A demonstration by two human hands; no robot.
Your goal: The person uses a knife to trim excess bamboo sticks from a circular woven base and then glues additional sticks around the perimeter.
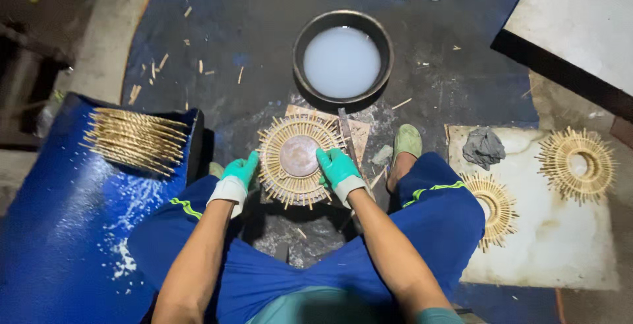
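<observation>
Head view: I see both hands, left hand [239, 174] and right hand [336, 168], gripping the round rattan frame [298, 159] between them, below the basin [343, 57].

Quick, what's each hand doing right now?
Left hand: green-gloved, closed on the edge of the round woven rattan sunburst frame.
Right hand: green-gloved, gripping the same frame's opposite edge.

Head camera looks steeply down, close above the lap.

Green rubber gloves with white cuffs on left hand [235, 177] and right hand [338, 169]. Forearms bare. Blue shorts [435, 215] with yellow-green stripe; pale green shoe [407, 141].
</observation>
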